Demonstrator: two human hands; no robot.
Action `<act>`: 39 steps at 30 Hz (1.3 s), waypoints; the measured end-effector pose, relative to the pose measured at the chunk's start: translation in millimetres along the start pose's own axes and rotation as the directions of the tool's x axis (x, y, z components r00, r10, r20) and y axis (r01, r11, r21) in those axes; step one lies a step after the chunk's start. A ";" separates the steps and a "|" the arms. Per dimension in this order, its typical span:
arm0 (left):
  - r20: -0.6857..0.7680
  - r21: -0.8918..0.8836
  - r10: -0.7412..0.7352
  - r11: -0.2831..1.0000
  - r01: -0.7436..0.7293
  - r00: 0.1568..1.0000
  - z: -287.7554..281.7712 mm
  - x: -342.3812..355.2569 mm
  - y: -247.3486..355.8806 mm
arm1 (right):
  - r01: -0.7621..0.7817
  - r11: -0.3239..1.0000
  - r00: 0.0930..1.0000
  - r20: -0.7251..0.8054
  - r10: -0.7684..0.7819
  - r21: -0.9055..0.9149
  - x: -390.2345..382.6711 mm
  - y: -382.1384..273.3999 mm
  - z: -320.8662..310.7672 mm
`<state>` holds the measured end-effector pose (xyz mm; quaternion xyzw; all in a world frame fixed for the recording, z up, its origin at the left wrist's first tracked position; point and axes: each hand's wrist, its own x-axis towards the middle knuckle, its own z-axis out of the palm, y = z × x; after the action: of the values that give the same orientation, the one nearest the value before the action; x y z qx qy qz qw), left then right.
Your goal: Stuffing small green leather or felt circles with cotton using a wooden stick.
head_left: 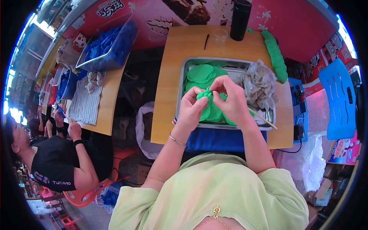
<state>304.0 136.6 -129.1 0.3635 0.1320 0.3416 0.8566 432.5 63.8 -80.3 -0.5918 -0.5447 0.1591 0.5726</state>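
Over a metal tray (214,59), my left hand (191,109) and my right hand (233,99) meet, fingertips close together. Both pinch a small gathered piece of green fabric (205,94), its edges crumpled between thumbs and forefingers. Under my hands lie thin green round fabric pieces (200,73), loosely stacked in the left part of the tray. A crumpled heap of thin grey-beige material (260,86) fills the right part. A slim wooden stick (265,119) slants out over the tray's near right edge, its far end partly hidden by my right wrist.
Behind the tray stand a black tumbler (240,21) and a clear plastic cup (220,37), with a black pen (207,41) beside. A long green roll (275,57) lies along the right edge. A co-worker (57,161) sits left, near a bin of blue pieces (105,44). A blue chair (337,101) stands right.
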 end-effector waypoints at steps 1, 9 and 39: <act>0.001 0.000 -0.002 1.000 0.002 1.000 0.4 1.5 2.8 | 0.027 0.999 1.000 0.005 -0.027 -0.033 0.7 -0.8 -0.8; -0.041 0.482 0.139 0.870 -0.102 0.989 9.1 4.2 4.5 | 0.137 0.975 0.988 -0.052 -0.148 -0.174 1.0 4.7 -0.4; 0.015 -0.093 -0.031 0.995 0.033 0.999 2.8 9.2 0.2 | -0.298 0.877 0.954 0.100 0.282 0.378 -4.7 10.8 -10.9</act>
<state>312.0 141.4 -126.8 0.3235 0.1160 0.3312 0.8788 444.8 57.1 -88.3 -0.5378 -0.4194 0.3602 0.6365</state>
